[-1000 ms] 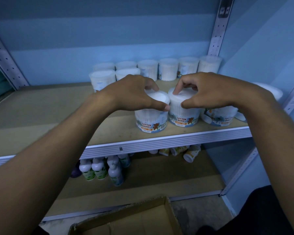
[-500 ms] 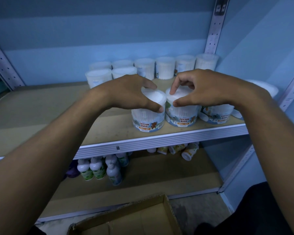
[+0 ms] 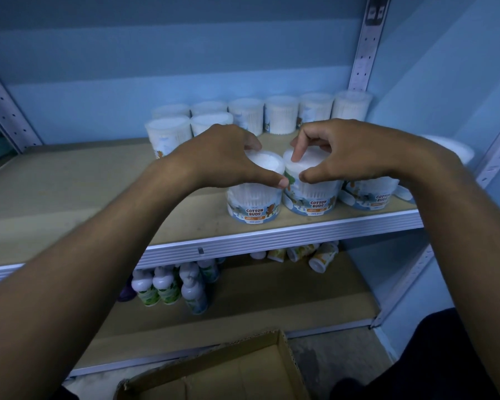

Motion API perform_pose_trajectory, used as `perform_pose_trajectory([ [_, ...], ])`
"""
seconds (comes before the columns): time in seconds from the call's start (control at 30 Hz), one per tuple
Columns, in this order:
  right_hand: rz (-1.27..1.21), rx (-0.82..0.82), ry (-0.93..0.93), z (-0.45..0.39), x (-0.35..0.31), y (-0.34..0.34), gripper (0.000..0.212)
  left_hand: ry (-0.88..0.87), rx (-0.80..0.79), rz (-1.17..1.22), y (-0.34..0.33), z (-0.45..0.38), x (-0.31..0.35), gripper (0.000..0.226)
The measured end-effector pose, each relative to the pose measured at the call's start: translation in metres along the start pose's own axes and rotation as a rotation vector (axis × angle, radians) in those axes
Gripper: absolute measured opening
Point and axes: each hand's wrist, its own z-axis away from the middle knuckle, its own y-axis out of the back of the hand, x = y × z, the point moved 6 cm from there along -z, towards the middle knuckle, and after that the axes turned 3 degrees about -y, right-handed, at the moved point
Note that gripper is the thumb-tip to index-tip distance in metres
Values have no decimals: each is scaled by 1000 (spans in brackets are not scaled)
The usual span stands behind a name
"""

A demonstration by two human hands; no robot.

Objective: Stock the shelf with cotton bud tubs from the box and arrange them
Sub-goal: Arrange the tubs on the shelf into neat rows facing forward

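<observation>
tubs (image 3: 254,204) label "COTTON BUDS" | hands (image 3: 223,157) grip lids

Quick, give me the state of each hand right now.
Left hand: closed, gripping the top of the left front tub.
Right hand: closed, gripping the top of the middle front tub, its forefinger on the lid.

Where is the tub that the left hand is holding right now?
In the head view, the left hand grips the tub at the shelf's front edge, right of centre, against the tub under the right hand.
</observation>
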Motion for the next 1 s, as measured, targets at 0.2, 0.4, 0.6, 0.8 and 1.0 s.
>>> perform_pose_trajectory([
  [0.2,-5,-6,-3,0,2,0,32,-3,32,1,-1,0,-1,93],
  [0.4,0,-13,3,-1,2,0,38,-19,32,0,-3,-1,-3,97],
  [0.6,-5,-14,12,0,2,2,37,-19,41,39,-1,-1,-6,88],
  [0.8,-61,35,25,-1,-2,7,30,-29,92,54,6,6,-19,66],
  [1.0,-32,182,7,-15,-9,7,22,16,159,54,21,15,-50,45],
])
